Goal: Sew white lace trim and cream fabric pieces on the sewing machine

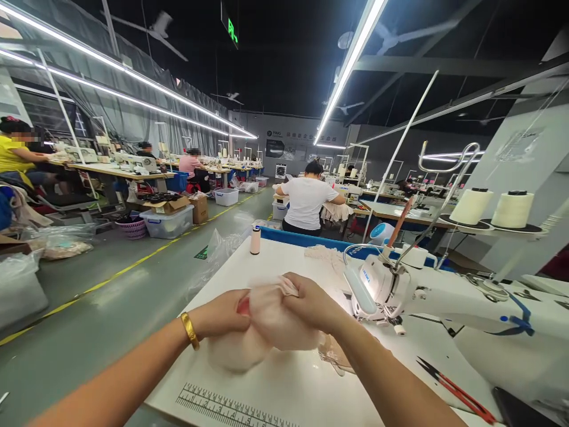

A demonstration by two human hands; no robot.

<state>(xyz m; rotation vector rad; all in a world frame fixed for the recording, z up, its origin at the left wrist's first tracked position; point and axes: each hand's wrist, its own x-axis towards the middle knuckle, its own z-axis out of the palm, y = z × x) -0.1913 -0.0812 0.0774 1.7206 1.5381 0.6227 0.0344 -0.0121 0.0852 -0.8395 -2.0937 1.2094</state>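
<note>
Between my hands hangs a pale pink, soft piece of fabric [284, 323], blurred by motion above the white sewing table. My left hand [229, 314], with a gold bangle at the wrist, grips its left side. On its upper right edge, my right hand [306, 299] is closed in a pinch. Under and beside my right forearm lies a beige piece [335, 353], partly hidden. The head of a white sewing machine [373, 284] stands just right of my right hand. Lacy pale fabric [326, 255] rests at the table's far side.
A pink thread spool [255, 241] stands at the far left corner. Red-handled thread snips [457, 388] lie at the right. A printed ruler [226, 409] runs along the near edge. Thread cones [472, 206] stand behind the machine. A person in white [306, 198] sits ahead.
</note>
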